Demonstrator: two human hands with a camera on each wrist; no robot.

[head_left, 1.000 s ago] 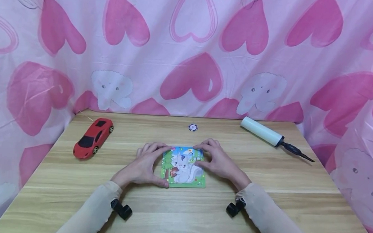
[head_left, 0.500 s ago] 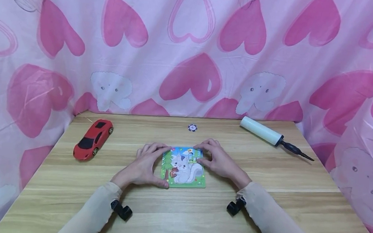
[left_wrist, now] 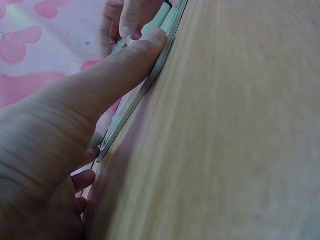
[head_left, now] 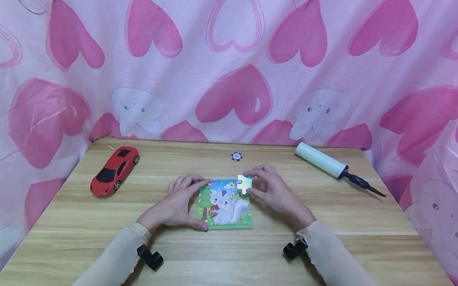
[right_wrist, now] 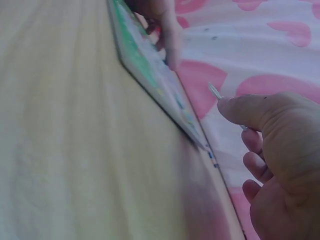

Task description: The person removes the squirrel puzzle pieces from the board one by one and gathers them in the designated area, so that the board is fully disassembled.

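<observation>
A square jigsaw puzzle (head_left: 226,211) with a white squirrel holding a nut lies on the wooden table in the head view. My left hand (head_left: 174,203) grips its left side, thumb at the near edge and fingertips at the far left corner. Over the puzzle's upper right corner, my right hand (head_left: 273,191) pinches a light, shiny puzzle piece (head_left: 244,184) between thumb and fingers. From the right wrist, the piece (right_wrist: 214,90) shows edge-on at the thumb tip, raised above the puzzle board (right_wrist: 150,65). The left wrist view has the left thumb (left_wrist: 125,62) lying along the board's edge.
A red toy car (head_left: 115,170) stands at the left of the table. Behind the puzzle lies a poker chip (head_left: 237,156). A pale hand pump (head_left: 323,162) with a black end lies at the back right. A pink heart-print curtain (head_left: 234,72) hangs behind the table.
The right hand has lifted a puzzle piece out of the puzzle's upper right part and shifted slightly right and up. The left hand keeps its hold on the board.
</observation>
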